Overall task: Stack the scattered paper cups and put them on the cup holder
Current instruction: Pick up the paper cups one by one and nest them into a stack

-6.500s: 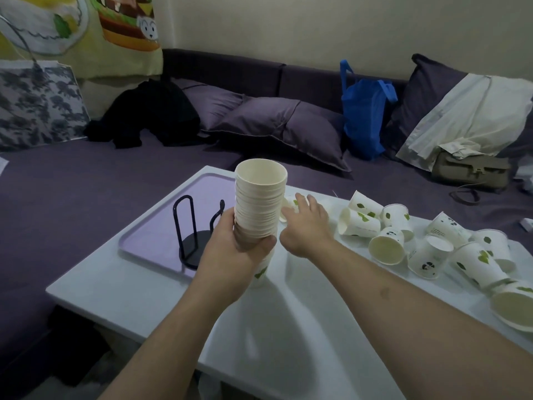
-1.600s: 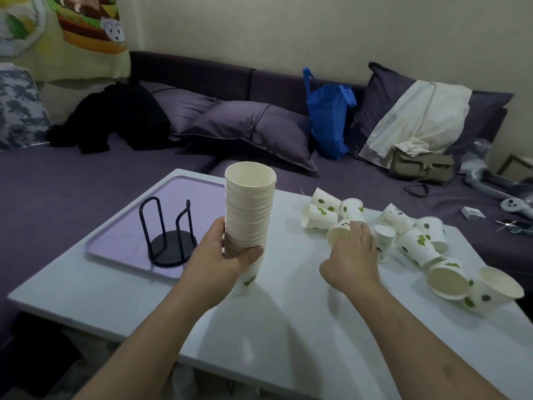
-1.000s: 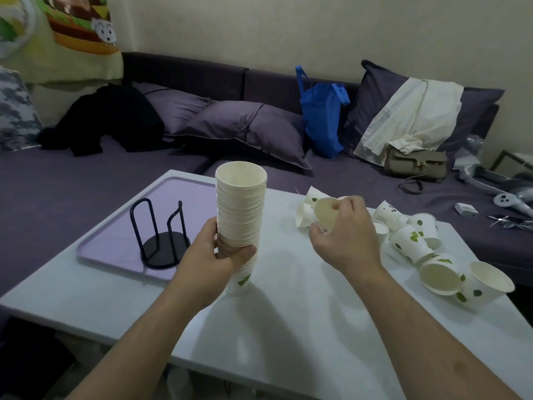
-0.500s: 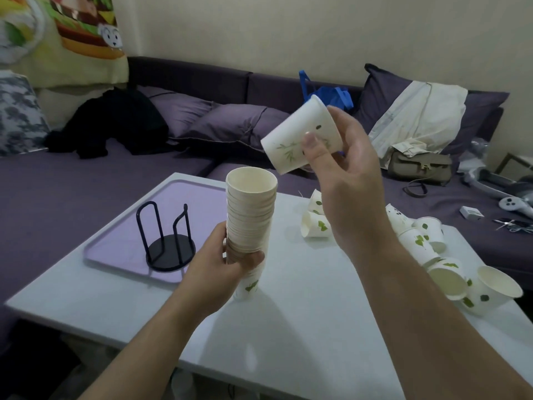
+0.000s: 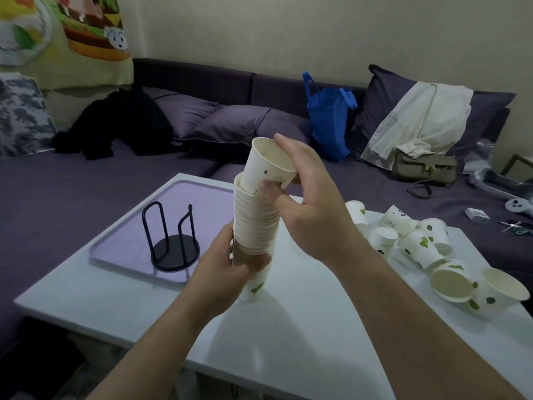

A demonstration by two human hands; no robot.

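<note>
Left hand (image 5: 230, 265) grips cup stack (image 5: 253, 226) | right hand (image 5: 305, 203) pinches tilted cup (image 5: 266, 168) into stack's top

Two bare forearms enter from the lower edge; no sleeve, watch or bracelet shows on either; the left hand (image 5: 227, 264) and right hand (image 5: 311, 209) wear no gloves and no rings that can be seen; the fingers (image 5: 269, 187) have short, unpainted nails.
</note>
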